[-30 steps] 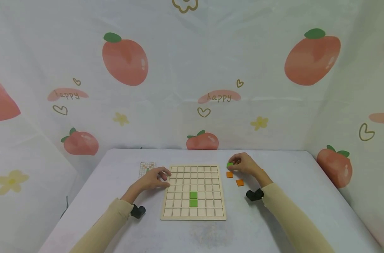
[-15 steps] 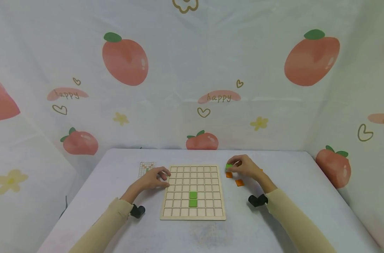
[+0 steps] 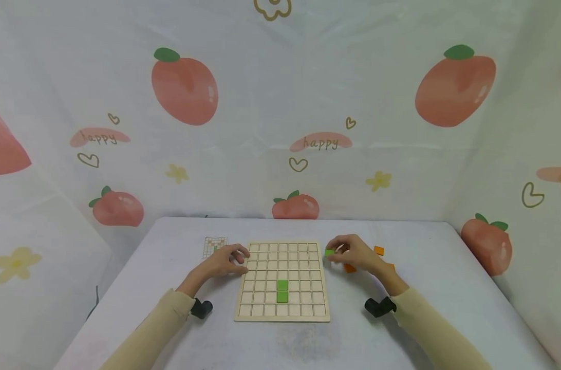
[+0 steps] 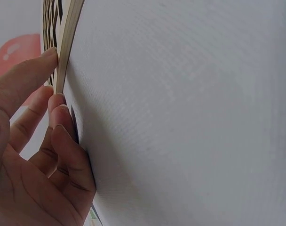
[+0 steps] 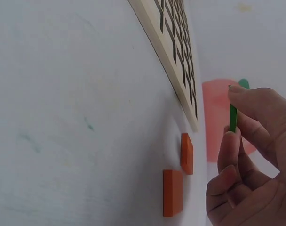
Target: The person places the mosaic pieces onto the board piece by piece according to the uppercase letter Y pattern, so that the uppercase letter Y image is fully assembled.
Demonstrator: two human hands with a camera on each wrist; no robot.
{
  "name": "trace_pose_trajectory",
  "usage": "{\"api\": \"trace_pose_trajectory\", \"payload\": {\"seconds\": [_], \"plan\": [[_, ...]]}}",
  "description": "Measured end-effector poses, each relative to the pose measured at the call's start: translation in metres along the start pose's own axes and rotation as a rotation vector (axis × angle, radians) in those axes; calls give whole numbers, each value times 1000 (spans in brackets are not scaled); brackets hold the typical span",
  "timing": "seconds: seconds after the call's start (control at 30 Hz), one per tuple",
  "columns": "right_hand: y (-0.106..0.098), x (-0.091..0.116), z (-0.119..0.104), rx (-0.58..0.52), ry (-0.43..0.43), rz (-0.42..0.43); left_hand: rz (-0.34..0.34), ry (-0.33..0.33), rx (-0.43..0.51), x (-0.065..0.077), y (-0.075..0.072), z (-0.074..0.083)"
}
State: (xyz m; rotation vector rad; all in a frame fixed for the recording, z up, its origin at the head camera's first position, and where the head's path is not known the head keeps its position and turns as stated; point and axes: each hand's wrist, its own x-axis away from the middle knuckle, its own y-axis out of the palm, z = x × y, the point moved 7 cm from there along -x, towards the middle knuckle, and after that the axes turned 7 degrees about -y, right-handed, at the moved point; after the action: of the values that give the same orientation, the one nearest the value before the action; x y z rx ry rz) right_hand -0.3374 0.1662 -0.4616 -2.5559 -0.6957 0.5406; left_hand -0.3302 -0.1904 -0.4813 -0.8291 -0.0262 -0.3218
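A light wooden grid board (image 3: 264,256) lies on the table, with two green square tiles (image 3: 282,291) one above the other in its lower middle cells. My left hand (image 3: 222,261) rests at the board's left edge, thumb and forefinger spread apart. In the left wrist view the thumb tip (image 4: 51,52) touches the rim of the board (image 4: 67,40). Just beyond the board's upper right side, my right hand (image 3: 356,254) pinches another green tile (image 5: 233,117) between thumb and fingertips, raised off the table. An orange tile (image 3: 350,268) shows partly below that hand.
Further right on the table are another orange tile (image 3: 379,251) and one (image 3: 391,266) partly hidden by the right wrist. A small printed grid card (image 3: 214,246) lies behind the left hand. A fruit-print cloth (image 3: 243,180) hangs behind the table (image 3: 419,241).
My right hand has moved left and nearer, carrying the green tile toward the board. It now covers an orange tile seen before, and one farther right has come into view. The left hand stays still.
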Motion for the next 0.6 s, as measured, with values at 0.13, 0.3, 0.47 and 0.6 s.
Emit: {"api": "trace_pose_trajectory", "payload": {"seconds": [0.13, 0.3, 0.47, 0.6], "plan": [[6, 3, -3, -7, -26, -11, 2, -3, -5, 1, 0, 1], [16, 6, -5, -2, -29, -33, 1, -8, 5, 2, 0, 2], [26, 9, -8, 30, -27, -57, 2, -8, 5, 2, 0, 2], [33, 11, -12, 22, -11, -68, 0, -5, 3, 2, 0, 3]]}}
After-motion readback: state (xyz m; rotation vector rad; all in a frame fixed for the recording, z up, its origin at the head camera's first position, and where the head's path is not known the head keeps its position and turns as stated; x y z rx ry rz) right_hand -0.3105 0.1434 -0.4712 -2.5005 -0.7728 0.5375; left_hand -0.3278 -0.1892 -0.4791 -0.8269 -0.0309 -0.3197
